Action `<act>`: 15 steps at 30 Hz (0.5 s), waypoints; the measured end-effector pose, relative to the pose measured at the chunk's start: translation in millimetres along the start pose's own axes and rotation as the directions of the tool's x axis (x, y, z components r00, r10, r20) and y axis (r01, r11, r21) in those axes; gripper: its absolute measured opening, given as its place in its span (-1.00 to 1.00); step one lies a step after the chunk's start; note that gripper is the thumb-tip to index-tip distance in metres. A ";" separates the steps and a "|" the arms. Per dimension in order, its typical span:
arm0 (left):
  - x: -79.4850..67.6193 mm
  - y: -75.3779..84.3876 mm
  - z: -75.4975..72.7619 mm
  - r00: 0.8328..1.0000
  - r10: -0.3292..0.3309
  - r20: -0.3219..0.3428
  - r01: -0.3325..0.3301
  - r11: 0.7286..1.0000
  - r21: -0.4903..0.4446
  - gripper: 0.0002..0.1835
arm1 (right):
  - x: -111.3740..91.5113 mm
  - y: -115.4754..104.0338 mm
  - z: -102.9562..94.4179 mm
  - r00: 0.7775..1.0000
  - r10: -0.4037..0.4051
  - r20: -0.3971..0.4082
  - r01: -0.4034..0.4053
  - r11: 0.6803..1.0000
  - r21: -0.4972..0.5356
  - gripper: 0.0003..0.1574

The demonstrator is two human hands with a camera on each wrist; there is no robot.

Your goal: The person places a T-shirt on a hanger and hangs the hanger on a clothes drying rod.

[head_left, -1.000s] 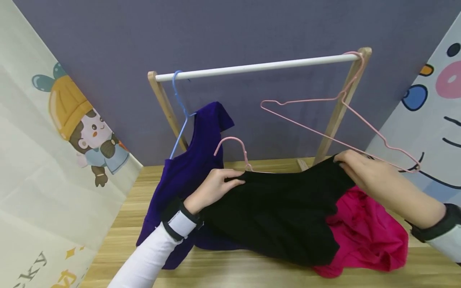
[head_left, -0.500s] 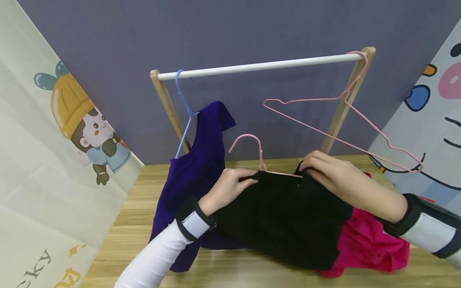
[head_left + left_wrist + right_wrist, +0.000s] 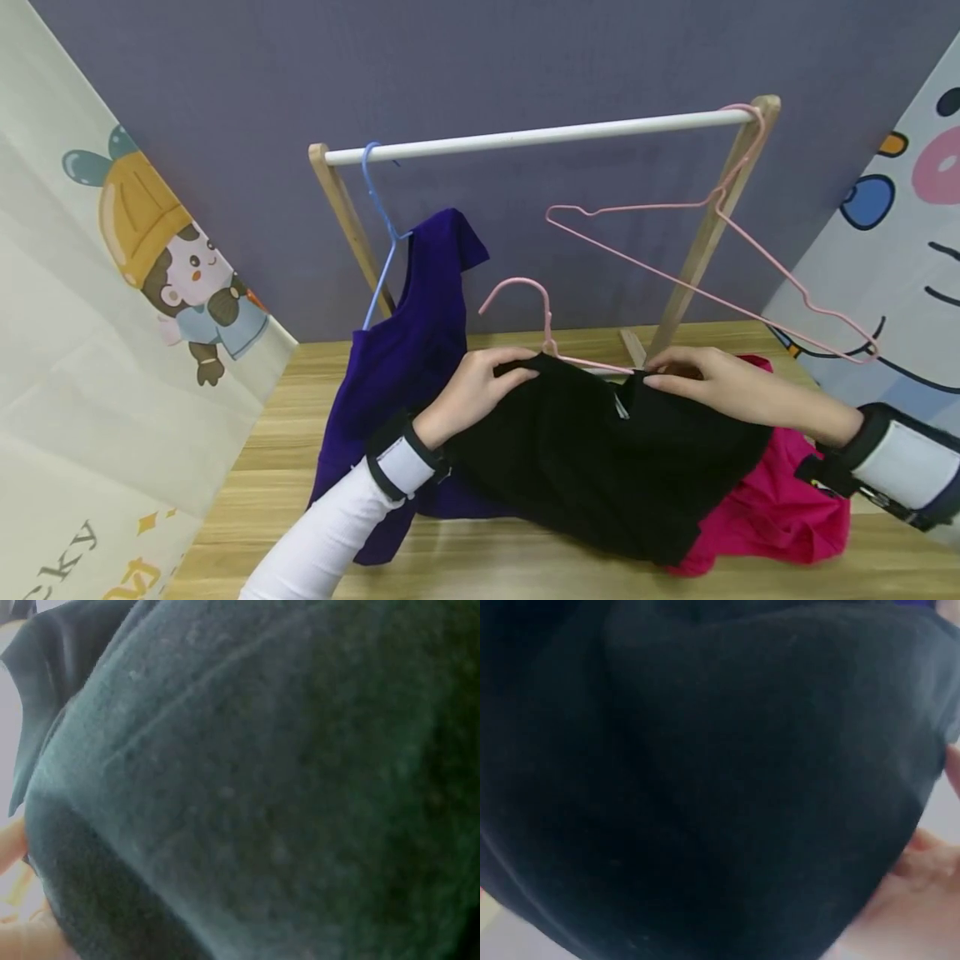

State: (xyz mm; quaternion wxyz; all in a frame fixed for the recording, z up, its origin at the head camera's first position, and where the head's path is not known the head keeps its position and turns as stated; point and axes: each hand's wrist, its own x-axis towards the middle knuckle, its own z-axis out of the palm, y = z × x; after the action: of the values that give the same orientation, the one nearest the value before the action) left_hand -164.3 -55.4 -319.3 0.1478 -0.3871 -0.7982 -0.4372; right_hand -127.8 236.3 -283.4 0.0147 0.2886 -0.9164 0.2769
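A black shirt (image 3: 585, 450) hangs between both hands, its neck opening with a small pale label facing up. My left hand (image 3: 474, 390) pinches the shirt's left shoulder between thumb and fingers. At the opposite shoulder, my right hand (image 3: 723, 385) pinches the cloth near the end of a pink hanger (image 3: 550, 333). The hanger's hook and one arm show above the neckline; its other parts are hidden by the shirt. Black cloth (image 3: 247, 780) fills most of the left wrist view, and dark cloth (image 3: 705, 787) covers much of the right wrist view.
Behind stands a rack with a white rail (image 3: 525, 140). A blue hanger (image 3: 380, 208) with a purple shirt (image 3: 420, 325) hangs at its left, and a bare pink hanger (image 3: 645, 271) at its right. A crimson garment (image 3: 787, 508) lies on the wooden table (image 3: 247, 500).
My right hand has moved inward from the far right, bringing the shirt's right shoulder to the hanger's arm, then slightly down. More of the hanger and the label now show.
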 end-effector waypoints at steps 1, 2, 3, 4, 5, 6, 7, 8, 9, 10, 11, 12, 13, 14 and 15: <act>0.0 -0.2 -0.4 1.000 -0.005 0.007 0.005 1.000 -0.004 -0.81 | -1.4 2.5 -0.5 1.000 0.004 0.031 -0.006 0.999 0.036 -0.82; 0.0 -0.4 -0.8 1.000 -0.009 0.016 0.010 1.000 -0.008 -0.81 | -2.7 5.0 -0.9 0.998 0.001 0.060 -0.005 0.997 0.072 -0.86; 0.1 -0.7 -1.1 1.000 -0.013 0.025 0.013 1.000 -0.012 -0.81 | -4.0 7.1 -0.7 0.997 -0.003 0.081 -0.005 0.995 0.102 -0.89; 0.2 -1.1 -1.4 0.999 -0.018 0.036 0.018 1.000 -0.015 -0.81 | -5.2 8.6 -0.5 0.995 -0.009 0.096 -0.004 0.992 0.129 -0.90; 0.2 -1.8 -1.7 0.999 -0.023 0.046 0.023 1.000 -0.017 -0.82 | -6.4 9.8 0.1 0.995 -0.011 0.100 -0.004 0.989 0.149 -0.92; 0.3 -2.2 -2.2 0.998 -0.025 0.053 0.026 1.000 -0.016 -0.82 | -7.6 10.7 0.7 0.995 -0.015 0.103 -0.002 0.986 0.166 -0.93; 0.3 -3.1 -2.7 0.998 -0.028 0.058 0.029 1.000 -0.013 -0.82 | -8.9 11.3 1.4 0.996 -0.016 0.093 0.000 0.985 0.173 -0.93; 0.0 -4.1 -3.3 0.997 -0.031 0.063 0.032 0.999 -0.009 -0.81 | -10.1 11.9 2.1 0.997 -0.017 0.073 0.004 0.986 0.169 -0.93; -0.4 -5.3 -4.1 0.997 -0.035 0.065 0.036 0.999 -0.005 -0.81 | -11.5 12.3 2.5 0.999 -0.014 0.046 0.007 0.987 0.159 -0.93; -0.9 -6.7 -5.0 0.997 -0.040 0.065 0.040 0.999 0.004 -0.81 | -12.9 13.0 2.7 1.000 -0.009 0.018 0.007 0.989 0.150 -0.92; -1.6 -8.7 -5.8 0.997 -0.044 0.063 0.043 0.999 0.013 -0.81 | -14.3 13.7 2.5 1.000 -0.005 -0.013 0.007 0.991 0.133 -0.90; -2.3 -10.5 -6.7 0.997 -0.049 0.059 0.048 0.999 0.021 -0.81 | -15.8 14.5 1.9 0.999 0.007 -0.038 -0.002 0.993 0.117 -0.90; -3.1 -12.9 -7.4 0.997 -0.054 0.054 0.052 0.998 0.027 -0.82 | -17.5 15.7 1.1 0.998 0.016 -0.062 -0.010 0.994 0.107 -0.89; -4.1 -15.1 -8.1 0.997 -0.059 0.051 0.057 0.998 0.032 -0.82 | -19.1 16.9 0.3 0.996 0.023 -0.082 -0.015 0.995 0.100 -0.88; -5.0 -17.2 -8.8 0.997 -0.065 0.048 0.063 0.997 0.037 -0.83 | -20.9 17.6 -0.8 0.995 0.038 -0.093 -0.029 0.995 0.098 -0.87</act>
State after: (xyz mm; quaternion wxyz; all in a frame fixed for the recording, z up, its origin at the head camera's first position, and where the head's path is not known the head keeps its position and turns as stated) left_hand -174.8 -70.5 -327.2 0.1209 -0.3691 -0.8212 -0.4181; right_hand -120.0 259.7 -295.4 0.0398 0.2601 -0.9050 0.3342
